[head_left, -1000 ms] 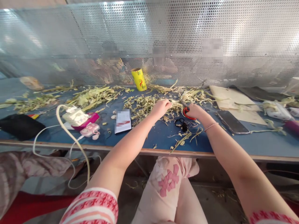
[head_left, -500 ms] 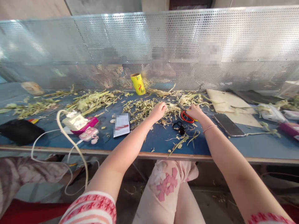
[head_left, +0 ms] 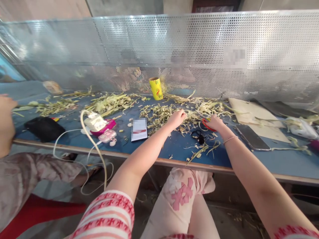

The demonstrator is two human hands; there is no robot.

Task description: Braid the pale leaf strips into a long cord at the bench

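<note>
My left hand [head_left: 177, 118] is closed, its fingertips pressed together over a heap of pale dried plant strips [head_left: 159, 114]. Whatever it may pinch is too small to make out. To its right, my right hand [head_left: 215, 122] is closed around the red handles of a pair of scissors [head_left: 205, 124], whose blades point up and left toward another bunch of dried stalks [head_left: 211, 108]. A small black-handled item [head_left: 198, 136], seemingly another pair of scissors, lies on the blue table [head_left: 174, 151] between my forearms.
A phone [head_left: 252, 136] lies right of my right wrist, another phone [head_left: 139, 130] left of my left forearm. A yellow cardboard tube [head_left: 156, 89] stands before the perforated metal screen [head_left: 199, 43]. A power strip with cable [head_left: 98, 123], a black pouch [head_left: 45, 128] and a co-worker's arm [head_left: 6, 126] are leftward.
The view has shifted left, so the table things appear farther right. A co-worker's arm has come into view at the left edge. My right hand now covers more of the scissors' handles.
</note>
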